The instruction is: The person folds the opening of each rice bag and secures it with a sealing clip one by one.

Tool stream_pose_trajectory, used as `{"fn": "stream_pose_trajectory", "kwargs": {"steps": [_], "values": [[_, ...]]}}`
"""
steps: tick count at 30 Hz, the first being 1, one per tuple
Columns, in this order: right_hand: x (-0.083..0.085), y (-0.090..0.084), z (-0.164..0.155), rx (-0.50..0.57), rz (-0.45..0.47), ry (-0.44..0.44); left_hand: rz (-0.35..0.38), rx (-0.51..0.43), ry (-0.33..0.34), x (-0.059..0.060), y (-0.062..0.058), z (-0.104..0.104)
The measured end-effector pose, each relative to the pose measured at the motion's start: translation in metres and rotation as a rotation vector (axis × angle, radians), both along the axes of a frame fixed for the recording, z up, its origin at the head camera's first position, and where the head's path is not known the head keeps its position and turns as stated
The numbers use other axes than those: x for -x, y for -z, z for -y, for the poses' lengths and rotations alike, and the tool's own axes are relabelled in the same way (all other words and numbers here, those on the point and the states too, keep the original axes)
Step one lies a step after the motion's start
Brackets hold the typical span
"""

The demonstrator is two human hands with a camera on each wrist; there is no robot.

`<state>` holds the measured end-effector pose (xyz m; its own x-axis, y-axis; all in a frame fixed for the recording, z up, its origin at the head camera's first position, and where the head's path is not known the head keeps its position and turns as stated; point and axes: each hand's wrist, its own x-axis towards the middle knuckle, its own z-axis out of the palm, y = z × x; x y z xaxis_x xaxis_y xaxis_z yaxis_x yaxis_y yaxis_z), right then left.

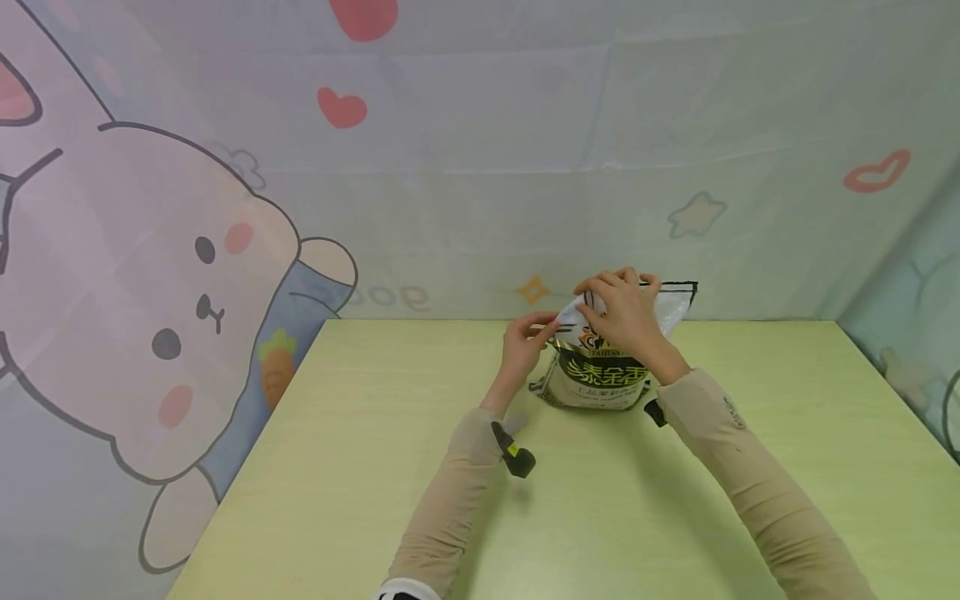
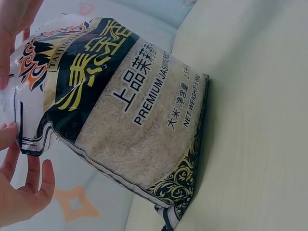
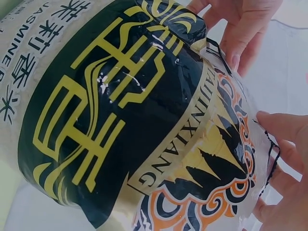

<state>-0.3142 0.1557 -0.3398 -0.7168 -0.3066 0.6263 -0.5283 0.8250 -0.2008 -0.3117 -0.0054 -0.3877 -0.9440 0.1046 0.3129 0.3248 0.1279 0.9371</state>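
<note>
A bag of jasmine rice [image 1: 600, 385] stands upright at the far middle of the yellow-green table [image 1: 375, 467]. It has a black and gold label and a clear white top. My left hand [image 1: 528, 337] pinches the bag's top left corner. My right hand [image 1: 622, 312] grips the top edge from above and folds it forward. In the left wrist view the rice bag [image 2: 130, 110] fills the frame, with the left hand [image 2: 21, 190] at its sealed edge. The right wrist view shows the label [image 3: 120, 120] close up and the right hand [image 3: 284, 159] curled over the top edge.
A printed cloth backdrop [image 1: 480, 167] with a rabbit, hearts and stars hangs right behind the bag and along both sides of the table. Small black cameras [image 1: 513, 454] are strapped to both forearms.
</note>
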Motion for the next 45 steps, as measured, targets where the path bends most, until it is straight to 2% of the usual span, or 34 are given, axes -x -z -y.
{"fn": "stream_pose_trajectory", "kwargs": {"steps": [4, 11, 15, 18, 25, 27, 38, 45], "values": [[0.000, 0.000, -0.001, 0.008, -0.003, 0.004, -0.048, 0.006, -0.017, 0.002, 0.003, 0.000], [0.001, 0.000, -0.003, 0.026, -0.014, 0.018, -0.092, 0.006, -0.041, 0.022, 0.028, 0.000], [0.001, 0.000, -0.004, 0.035, -0.028, 0.018, -0.113, 0.026, -0.061, 0.023, 0.031, 0.000], [0.002, -0.001, -0.006, 0.041, -0.036, 0.021, -0.129, 0.023, -0.058, 0.021, 0.029, 0.000], [0.005, -0.001, -0.007, 0.053, -0.039, 0.015, -0.162, 0.044, -0.052, 0.002, 0.006, 0.002], [0.006, -0.001, -0.007, 0.060, -0.047, 0.008, -0.152, 0.049, -0.049, 0.000, 0.004, 0.003], [0.007, 0.001, -0.006, 0.055, -0.126, 0.003, -0.150, 0.057, -0.049, -0.001, 0.004, 0.004], [0.007, 0.001, -0.005, 0.066, -0.130, 0.010, -0.161, 0.052, -0.051, 0.001, 0.007, 0.004]]}}
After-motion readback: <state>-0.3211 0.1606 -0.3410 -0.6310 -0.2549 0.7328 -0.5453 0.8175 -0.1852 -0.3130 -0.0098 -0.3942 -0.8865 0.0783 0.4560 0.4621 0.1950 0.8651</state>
